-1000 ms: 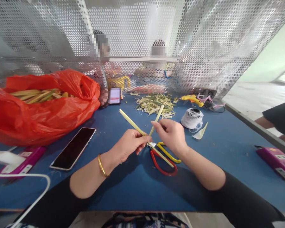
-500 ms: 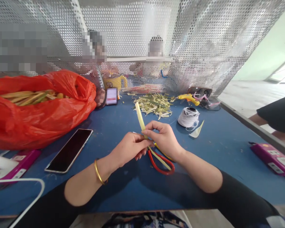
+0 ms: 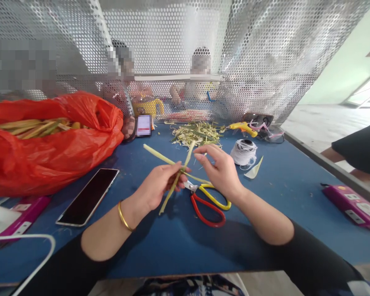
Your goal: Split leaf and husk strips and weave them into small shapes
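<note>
The left hand [image 3: 160,187] is gripping the crossed strips [image 3: 157,153] between its closed fingers, above the table [image 3: 179,250], and four ends are pointing outward. The right hand [image 3: 222,172] is hovering near the upper end; its thumb and forefinger are standing a little apart. Between the hands, the scissors [image 3: 193,188] are lying on the table. Scraps [image 3: 200,133] are lying farther away, and the spool [image 3: 243,153] is standing beyond the right hand.
</note>
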Demonstrator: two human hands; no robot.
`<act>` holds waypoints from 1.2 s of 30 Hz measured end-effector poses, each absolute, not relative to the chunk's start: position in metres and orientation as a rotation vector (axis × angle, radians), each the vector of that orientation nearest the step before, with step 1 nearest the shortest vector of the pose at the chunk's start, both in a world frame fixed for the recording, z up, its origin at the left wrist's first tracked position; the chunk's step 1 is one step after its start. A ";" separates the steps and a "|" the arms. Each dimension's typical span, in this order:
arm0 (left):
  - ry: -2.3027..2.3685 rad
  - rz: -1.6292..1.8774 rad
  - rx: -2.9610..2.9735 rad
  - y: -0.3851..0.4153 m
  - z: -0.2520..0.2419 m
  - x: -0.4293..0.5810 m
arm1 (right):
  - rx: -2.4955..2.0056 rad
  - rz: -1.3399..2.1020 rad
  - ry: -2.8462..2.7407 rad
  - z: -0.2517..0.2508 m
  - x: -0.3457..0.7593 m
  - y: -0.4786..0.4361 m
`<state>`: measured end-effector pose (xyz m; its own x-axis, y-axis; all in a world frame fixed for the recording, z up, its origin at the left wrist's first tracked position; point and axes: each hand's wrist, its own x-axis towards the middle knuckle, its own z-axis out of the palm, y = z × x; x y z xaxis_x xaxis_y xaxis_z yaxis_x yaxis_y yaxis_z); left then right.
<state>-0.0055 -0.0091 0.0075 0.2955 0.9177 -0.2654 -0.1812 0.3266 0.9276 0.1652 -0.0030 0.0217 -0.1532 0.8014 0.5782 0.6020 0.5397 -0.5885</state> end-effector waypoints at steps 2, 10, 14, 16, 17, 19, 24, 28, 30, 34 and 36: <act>0.983 0.952 0.874 -0.005 0.009 -0.008 | -1.250 0.326 -1.921 0.024 0.170 -0.001; 1.048 1.054 0.760 -0.003 0.004 0.000 | -1.381 0.634 -2.235 0.015 0.162 -0.002; 1.067 1.060 0.704 -0.002 0.003 0.001 | -1.353 0.719 -2.194 0.012 0.160 -0.001; 1.055 1.026 0.699 -0.001 0.003 -0.002 | -1.328 0.686 -2.175 0.011 0.161 0.000; 1.042 1.010 0.702 -0.001 0.004 -0.003 | -1.312 0.640 -2.176 0.010 0.161 0.000; 1.020 0.996 0.721 0.000 0.005 -0.004 | -1.280 0.516 -2.193 0.009 0.162 0.000; 1.096 1.031 0.786 -0.002 0.003 -0.001 | -1.216 0.276 -2.269 0.006 0.163 0.000; 1.103 1.064 0.790 -0.004 0.001 0.001 | -1.229 0.289 -2.250 0.006 0.164 0.001; 1.066 1.046 0.815 -0.004 0.001 0.000 | -1.251 0.282 -2.220 0.005 0.165 0.002; 0.956 0.973 0.912 -0.003 0.004 -0.003 | -1.244 0.194 -2.163 0.005 0.169 0.005; 0.931 0.973 0.960 -0.001 0.006 -0.005 | -1.215 0.135 -2.143 0.008 0.173 0.007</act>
